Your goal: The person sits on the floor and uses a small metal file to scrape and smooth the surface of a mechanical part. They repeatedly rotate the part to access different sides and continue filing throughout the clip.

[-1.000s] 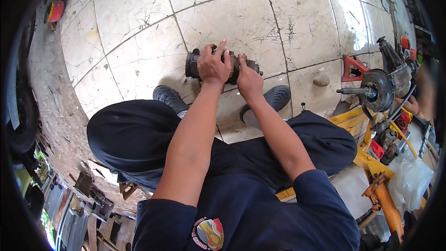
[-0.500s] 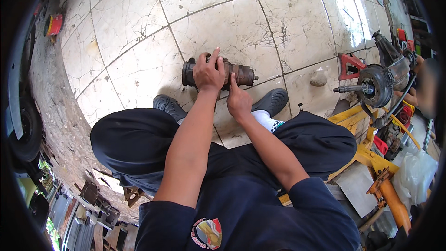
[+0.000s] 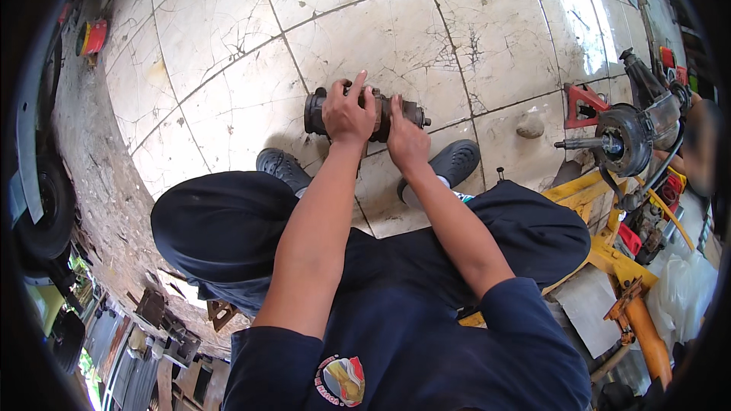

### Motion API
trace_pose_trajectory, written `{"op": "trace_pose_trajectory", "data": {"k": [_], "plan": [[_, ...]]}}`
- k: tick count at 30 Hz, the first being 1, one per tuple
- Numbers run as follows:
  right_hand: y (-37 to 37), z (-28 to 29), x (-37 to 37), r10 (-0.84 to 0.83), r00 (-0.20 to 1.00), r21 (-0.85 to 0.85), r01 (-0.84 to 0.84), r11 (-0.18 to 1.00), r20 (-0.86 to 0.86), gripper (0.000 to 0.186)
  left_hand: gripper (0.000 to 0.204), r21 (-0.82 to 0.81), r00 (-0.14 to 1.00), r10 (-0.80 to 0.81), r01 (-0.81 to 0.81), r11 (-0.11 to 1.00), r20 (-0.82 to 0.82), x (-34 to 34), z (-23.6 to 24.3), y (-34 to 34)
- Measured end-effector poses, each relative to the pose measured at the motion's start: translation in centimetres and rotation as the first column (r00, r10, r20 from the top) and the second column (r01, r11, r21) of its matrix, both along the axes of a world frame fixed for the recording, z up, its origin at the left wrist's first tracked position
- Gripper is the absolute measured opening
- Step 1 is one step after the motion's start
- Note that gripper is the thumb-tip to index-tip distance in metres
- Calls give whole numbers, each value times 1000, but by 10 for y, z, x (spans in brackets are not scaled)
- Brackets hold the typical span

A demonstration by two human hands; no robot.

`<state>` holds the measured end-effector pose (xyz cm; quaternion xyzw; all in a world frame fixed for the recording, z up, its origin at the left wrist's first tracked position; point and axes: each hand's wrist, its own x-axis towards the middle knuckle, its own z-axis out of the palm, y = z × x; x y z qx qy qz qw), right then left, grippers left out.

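Observation:
A dark, greasy cylindrical machine part (image 3: 314, 116) lies lengthwise on the tiled floor between my feet. A round flange forms its left end and a short thin shaft sticks out at the right. My left hand (image 3: 349, 114) is closed over its left half, the index finger angled up past the far side; its thumb side faces my other hand. Across the right half, my right hand (image 3: 407, 141) touches the part with its index finger stretched out and the other fingers bent, partly hidden.
Right of my foot is a loose stone (image 3: 530, 125). Further right stand a red stand (image 3: 580, 106), an axle assembly with a brake drum (image 3: 626, 141) and a yellow metal frame (image 3: 601, 255). Another person's arm shows at the right rim. A tyre (image 3: 49, 205) is far left.
My right hand has moved forward, its index finger now reaching farther across the part. The left hand stays on the part. The whole view has shifted slightly.

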<state>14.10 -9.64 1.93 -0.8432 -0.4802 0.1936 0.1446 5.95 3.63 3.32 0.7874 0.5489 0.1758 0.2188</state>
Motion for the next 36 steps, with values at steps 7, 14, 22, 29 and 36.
{"op": "trace_pose_trajectory", "data": {"k": [7,14,22,29,36], "plan": [[12,2,3,-39,998,-15,38,999,-52,53,36,27,1000,-5,5,1000,7,0,1,1],[-4,19,-11,27,998,-314,-44,949,-59,59,37,-3,1000,17,-17,1000,19,-2,2,1],[-31,11,2,149,989,-134,-147,980,5,72,38,47,1000,17,-17,999,-5,-3,-2,1],[-36,-5,6,163,987,-32,-163,986,3,64,36,-15,1000,13,-12,1000,11,0,4,1],[8,56,23,-399,778,72,490,869,-484,49,35,-23,1000,26,-26,999,12,-3,4,-1]]}}
